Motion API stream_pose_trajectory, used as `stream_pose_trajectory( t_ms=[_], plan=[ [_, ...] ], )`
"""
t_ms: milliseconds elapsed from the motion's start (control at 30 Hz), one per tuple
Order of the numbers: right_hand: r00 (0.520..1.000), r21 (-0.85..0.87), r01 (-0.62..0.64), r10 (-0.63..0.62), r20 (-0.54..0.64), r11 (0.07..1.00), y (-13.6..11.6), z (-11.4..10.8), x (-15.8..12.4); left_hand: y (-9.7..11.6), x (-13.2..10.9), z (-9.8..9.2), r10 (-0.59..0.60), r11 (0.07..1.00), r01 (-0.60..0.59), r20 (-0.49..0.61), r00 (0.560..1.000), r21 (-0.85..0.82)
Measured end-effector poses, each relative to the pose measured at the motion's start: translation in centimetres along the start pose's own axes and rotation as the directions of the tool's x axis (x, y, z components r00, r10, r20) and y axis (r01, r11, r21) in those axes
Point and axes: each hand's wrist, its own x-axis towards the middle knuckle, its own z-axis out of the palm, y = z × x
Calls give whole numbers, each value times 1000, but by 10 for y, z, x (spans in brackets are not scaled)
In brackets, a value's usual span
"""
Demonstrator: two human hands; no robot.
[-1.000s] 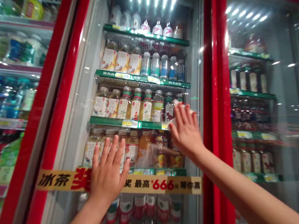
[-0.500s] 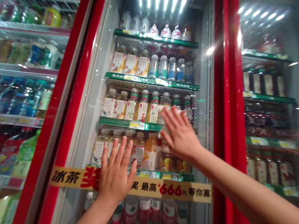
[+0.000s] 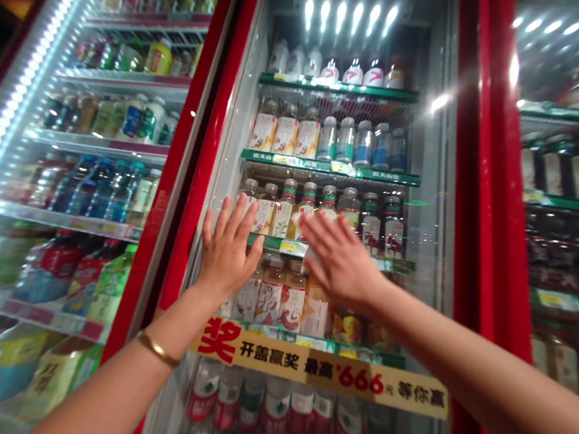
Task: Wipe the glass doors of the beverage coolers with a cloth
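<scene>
Glass is what both hands reach for here, the glass door [image 3: 423,334] of a tall drinks fridge. The left hand [image 3: 229,249] is up against the glass with its palm flat and its fingers spread wide, and it seems to hold nothing. The right hand [image 3: 341,261] is near it, off to the right at about the same height. It is open too, with its fingers spread and pointing left. A small pale bit [image 3: 310,262] shows by those fingers. It could be a tissue or just a shine, so I cannot tell if that hand has hold of anything. Flat hands look like a good way to work on glass like this: spread fingers share the push, so no one spot takes it all, and a soft, even touch seems kinder to the door than a hard poke. Behind the glass, rows of tea bottles [image 3: 283,293] stand on green shelves [image 3: 323,166], with small white bottles [image 3: 351,71] up top under bright lights [image 3: 348,14]. A yellow strip [image 3: 317,370] with red writing runs across the door below the hands. A gold bangle [image 3: 157,348] sits on the left wrist. A red door frame [image 3: 193,169] stands to the left of the glass, and past it another fridge [image 3: 23,89] holds blue water bottles [image 3: 106,189].
</scene>
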Motion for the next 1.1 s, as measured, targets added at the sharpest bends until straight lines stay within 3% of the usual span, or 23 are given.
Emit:
stream_pose_trajectory(
  t_ms=[67, 100, 133, 200, 233, 300, 367, 400, 433, 467, 500, 567, 600, 633, 700, 767, 833, 900, 933, 1000, 1033, 1067, 1100],
  plan=[
    [929, 37, 352, -354, 106, 935, -30, 18, -23, -9, 6, 7, -24, 1000, 24, 28, 999, -15],
    [900, 41, 416, -418, 123, 908, -33, 21, -27, -11, 6, 10, -31, 999, 32, 40, 999, -19],
    [914, 25, 390, -390, 115, 921, -25, 18, -23, -12, 5, 11, -36, 999, 37, 47, 998, -20],
    [988, -24, 151, -150, 39, 988, 10, 2, 5, -12, 2, 12, -44, 999, 45, 47, 998, -20],
    [999, -48, -40, 40, -16, 998, 33, -10, 26, -11, 1, 12, -47, 999, 48, 47, 998, -22],
    [926, -52, -360, 350, -140, 932, 70, -29, 68, -10, 0, 11, -51, 998, 52, 56, 997, -25],
    [842, -36, -514, 496, -213, 857, 77, -34, 95, -9, 0, 10, -54, 998, 56, 67, 996, -29],
    [857, -39, -489, 472, -207, 871, 67, -29, 99, -9, 0, 10, -63, 997, 65, 64, 996, -38],
    [913, -50, -385, 373, -165, 921, 49, -21, 96, -9, 0, 11, -78, 995, 80, 51, 996, -51],
    [976, -56, -205, 200, -91, 977, 26, -10, 89, -9, -1, 11, -95, 993, 97, 30, 995, -68],
    [1000, -44, 21, -21, 1, 999, 2, 3, 78, -9, -2, 11, -107, 990, 108, 7, 994, -86],
    [915, 25, 378, -377, 144, 926, -37, 24, 56, -9, -4, 11, -109, 988, 105, -28, 994, -117],
    [873, 51, 454, -456, 174, 889, -45, 29, 50, -10, -5, 11, -96, 988, 91, -34, 995, -127],
    [873, 53, 454, -456, 174, 890, -45, 29, 49, -11, -6, 11, -82, 988, 76, -35, 996, -136],
    [959, 1, 263, -262, 104, 965, -21, 14, 65, -11, -6, 11, -74, 987, 68, -31, 997, -148],
    [997, -53, -77, 75, -26, 996, 18, -9, 96, -11, -6, 10, -83, 986, 78, -32, 996, -146],
    [927, -55, -358, 348, -144, 932, 45, -26, 125, -10, -6, 9, -91, 988, 84, -50, 995, -130],
    [887, -51, -440, 424, -184, 897, 40, -26, 141, -7, -7, 7, -91, 991, 81, -95, 991, -106],
    [916, -68, -382, 368, -160, 921, 26, -20, 142, -6, -8, 6, -89, 993, 78, -120, 989, -94],
    [998, -115, -62, 61, -12, 991, -15, 0, 138, -5, -11, 5, -78, 994, 66, -141, 987, -85],
    [985, -113, 154, -144, 90, 982, -35, 10, 136, -5, -12, 4, -71, 994, 59, -135, 988, -88],
    [938, -93, 323, -305, 166, 942, -50, 19, 135, -5, -13, 4, -65, 994, 53, -124, 990, -92],
    [902, -77, 407, -386, 194, 910, -58, 25, 138, -6, -13, 4, -59, 994, 48, -115, 992, -94]
  ],
)
